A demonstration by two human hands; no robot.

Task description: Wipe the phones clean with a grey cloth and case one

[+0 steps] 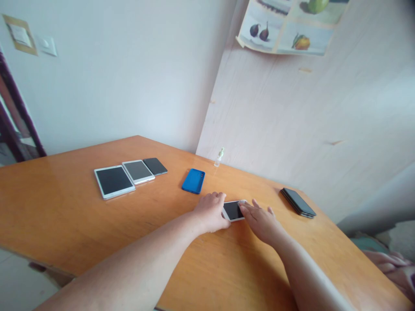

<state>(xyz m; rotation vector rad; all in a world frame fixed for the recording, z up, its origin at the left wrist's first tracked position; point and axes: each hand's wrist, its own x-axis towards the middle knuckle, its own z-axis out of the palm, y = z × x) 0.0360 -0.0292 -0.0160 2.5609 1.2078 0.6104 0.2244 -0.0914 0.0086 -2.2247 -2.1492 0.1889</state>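
A white-framed smartphone (232,211) with a dark screen lies face up on the wooden table (207,268). My left hand (210,211) grips its left end, the thumb at the near edge and the fingers at the far side. Over the right end, my right hand (261,220) presses its fingertips down on the screen. A small whitish patch shows at these fingertips; I cannot tell what it is. Just beyond my left hand lies a blue phone case (193,180), its hollow side up.
Left on the table, a large white tablet (115,180), a smaller white tablet (138,171) and a dark device (155,166) form a row. A clear pump bottle (218,158) stands by the wall. Stacked black phones (297,202) lie at the right.
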